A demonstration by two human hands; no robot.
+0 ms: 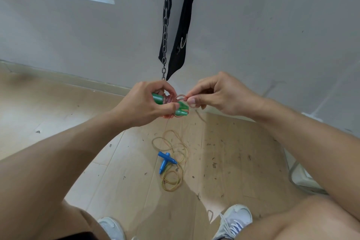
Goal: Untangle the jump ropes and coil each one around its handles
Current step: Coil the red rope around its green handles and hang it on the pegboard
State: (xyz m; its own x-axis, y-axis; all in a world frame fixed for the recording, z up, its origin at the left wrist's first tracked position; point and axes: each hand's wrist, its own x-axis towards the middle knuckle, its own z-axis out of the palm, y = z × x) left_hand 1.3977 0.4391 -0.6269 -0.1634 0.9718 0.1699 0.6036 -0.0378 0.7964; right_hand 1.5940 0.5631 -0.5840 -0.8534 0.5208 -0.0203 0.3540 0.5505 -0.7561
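My left hand (145,103) grips two green handles (180,110) held side by side, with a clear pink rope (169,99) wound in coils around them. My right hand (218,94) pinches the loose end loop of that pink rope (182,96) between thumb and fingers, just right of the handles. On the wooden floor below lies a second jump rope: two blue handles (165,159) crossed over each other and a yellowish rope (172,161) spread in loose loops around them.
A metal chain (165,25) and a black strap (184,31) hang against the white wall straight ahead. My two white shoes (233,220) stand on the floor near the bottom. A grey cable and white object (300,179) lie at the right. Small debris dots the floor.
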